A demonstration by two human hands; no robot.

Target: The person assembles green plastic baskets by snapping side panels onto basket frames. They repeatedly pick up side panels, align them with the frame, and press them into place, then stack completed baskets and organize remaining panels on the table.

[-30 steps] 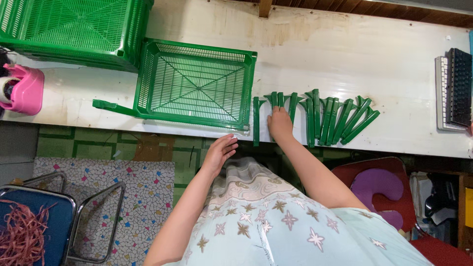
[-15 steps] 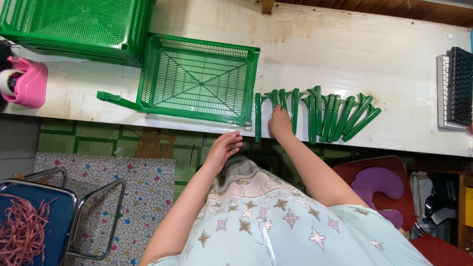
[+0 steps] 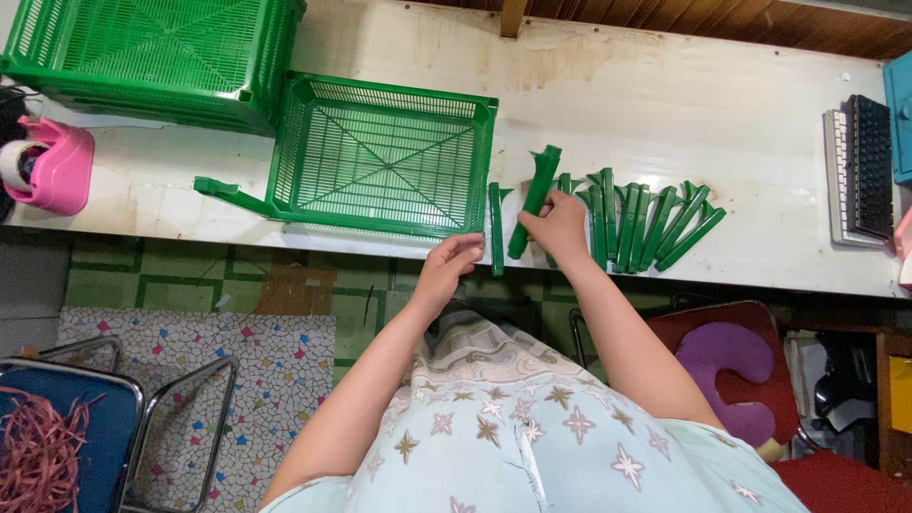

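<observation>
2 green mesh baskets sit on the white tabletop (image 3: 665, 104): a big stack of baskets (image 3: 152, 57) at the far left corner, and a single basket (image 3: 380, 157) lying flat just right of it, reaching to the near edge. A green leg (image 3: 233, 193) is fixed at that basket's left near corner and sticks out leftward. A row of loose green legs (image 3: 655, 223) lies close to the near edge, right of the basket, leaning side by side. 1 more leg (image 3: 496, 228) lies alone between the basket and the row. A keyboard (image 3: 860, 171) rests at the right edge, a pink tape dispenser (image 3: 52, 166) at the left edge. The right hand (image 3: 560, 228) is closed around a lifted leg (image 3: 534, 199), held tilted above the near edge beside the row. The left hand (image 3: 446, 266) hangs over the near edge with fingers curled, fingertips just beside the basket's near right corner and the lone leg; whether it touches either, I cannot tell.
</observation>
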